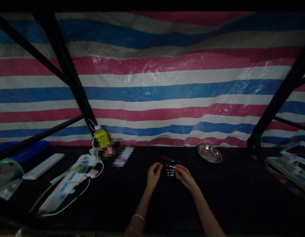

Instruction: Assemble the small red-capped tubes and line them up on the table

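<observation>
My right hand is closed in a pinch around the near end of a slim silver rod-like piece that points left. My left hand, with a bracelet on its wrist, is curled just left of that piece. Its thumb and forefinger come close together, and whatever may be between them is too dark to make out. Between the hands, several small shiny cylindrical pieces lie in a group on the black table. Just beyond the fingers lies a red-handled tool, perhaps a screwdriver.
A round metal dish stands at the back right. To the left are a power strip with white cables, a yellow bottle and a long white box. Black frame posts and a striped sheet bound the table.
</observation>
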A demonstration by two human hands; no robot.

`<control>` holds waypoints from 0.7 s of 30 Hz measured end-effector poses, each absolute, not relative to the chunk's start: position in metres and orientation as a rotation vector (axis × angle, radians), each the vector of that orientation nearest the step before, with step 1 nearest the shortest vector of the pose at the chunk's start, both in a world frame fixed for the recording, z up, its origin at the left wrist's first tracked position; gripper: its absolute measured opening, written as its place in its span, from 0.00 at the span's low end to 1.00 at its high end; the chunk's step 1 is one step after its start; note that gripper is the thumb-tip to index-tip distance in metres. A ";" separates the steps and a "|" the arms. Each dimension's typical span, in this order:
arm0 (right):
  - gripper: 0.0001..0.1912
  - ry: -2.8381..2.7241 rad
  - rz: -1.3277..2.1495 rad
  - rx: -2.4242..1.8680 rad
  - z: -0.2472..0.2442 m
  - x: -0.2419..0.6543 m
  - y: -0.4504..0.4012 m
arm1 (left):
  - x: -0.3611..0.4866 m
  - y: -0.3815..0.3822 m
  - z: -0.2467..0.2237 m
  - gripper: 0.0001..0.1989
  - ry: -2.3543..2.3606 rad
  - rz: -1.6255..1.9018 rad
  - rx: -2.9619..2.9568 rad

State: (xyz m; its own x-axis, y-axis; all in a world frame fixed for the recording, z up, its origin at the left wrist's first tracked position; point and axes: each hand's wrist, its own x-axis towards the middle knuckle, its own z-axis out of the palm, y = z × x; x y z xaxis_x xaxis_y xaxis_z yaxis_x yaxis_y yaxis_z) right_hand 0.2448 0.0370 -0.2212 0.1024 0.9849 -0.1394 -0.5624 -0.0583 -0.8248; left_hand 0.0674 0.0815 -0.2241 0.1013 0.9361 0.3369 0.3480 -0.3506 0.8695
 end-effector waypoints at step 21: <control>0.07 -0.342 1.439 -0.760 -0.234 0.264 0.045 | 0.066 0.078 -0.222 0.17 1.359 1.317 1.754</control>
